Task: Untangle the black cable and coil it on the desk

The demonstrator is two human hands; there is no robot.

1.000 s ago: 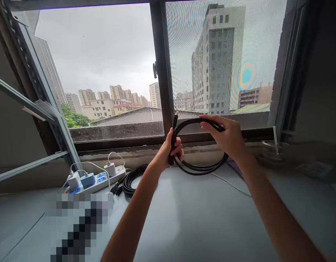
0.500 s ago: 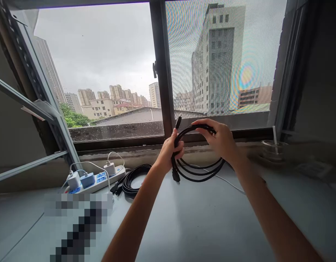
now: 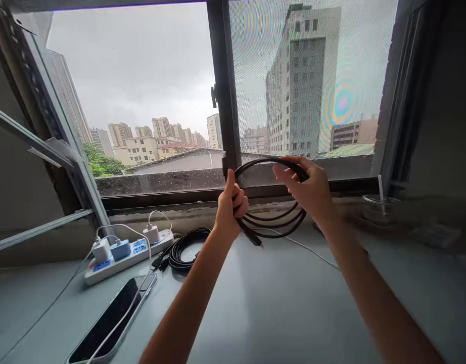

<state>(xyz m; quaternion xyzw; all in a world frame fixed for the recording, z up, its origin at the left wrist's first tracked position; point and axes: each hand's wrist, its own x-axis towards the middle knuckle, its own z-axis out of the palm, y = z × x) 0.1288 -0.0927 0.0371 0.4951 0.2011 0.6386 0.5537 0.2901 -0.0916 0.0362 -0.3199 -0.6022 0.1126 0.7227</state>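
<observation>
A coiled black cable (image 3: 274, 225) hangs in the air in front of the window, held in both hands. My left hand (image 3: 230, 207) is closed in a fist round the left side of the coil, with one plug end sticking out below it and another above it. My right hand (image 3: 309, 189) grips the top right of the loops, fingers curled over the strands. The coil makes several loops above the grey table (image 3: 271, 308).
A white power strip (image 3: 127, 248) with chargers lies at the left, a phone (image 3: 109, 321) on a white lead in front of it. A second black cable coil (image 3: 185, 247) rests beside it. A plastic cup with a straw (image 3: 379, 207) stands at the right, by the window sill.
Both hands turned the coil: the lower plug end swung right and now points down-right below my left fist. My hands rose slightly. The phone is now plainly visible.
</observation>
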